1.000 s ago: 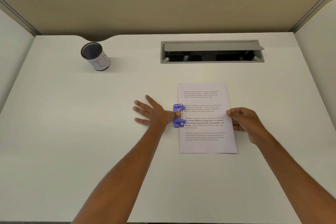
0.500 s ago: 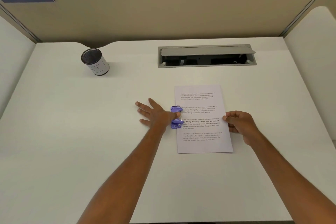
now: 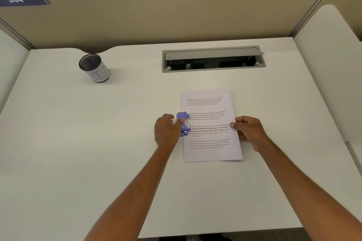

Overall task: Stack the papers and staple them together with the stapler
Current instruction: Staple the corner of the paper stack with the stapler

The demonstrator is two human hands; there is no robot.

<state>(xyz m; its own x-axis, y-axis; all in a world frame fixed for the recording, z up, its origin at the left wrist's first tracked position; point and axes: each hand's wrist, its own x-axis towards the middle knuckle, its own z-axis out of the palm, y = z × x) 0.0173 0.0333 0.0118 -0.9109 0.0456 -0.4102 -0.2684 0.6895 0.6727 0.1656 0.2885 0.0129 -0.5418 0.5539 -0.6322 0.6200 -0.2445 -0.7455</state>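
Observation:
A stack of white printed papers (image 3: 210, 125) lies flat on the desk, right of centre. A small purple stapler (image 3: 183, 123) sits over the middle of the stack's left edge. My left hand (image 3: 167, 132) has its fingers curled around the stapler from the left, a finger lying across its top. My right hand (image 3: 248, 132) pinches the stack's right edge at mid-height, thumb on top of the sheet.
A black mesh cup with a white label (image 3: 94, 68) stands at the back left. An open grey cable tray (image 3: 213, 58) is set into the white desk (image 3: 98, 152) at the back. Beige partition walls enclose the desk on three sides.
My left hand's fingers, spread flat on the desk before, have curled in around the stapler. The camera has tilted up a little. The papers and my right hand stay put.

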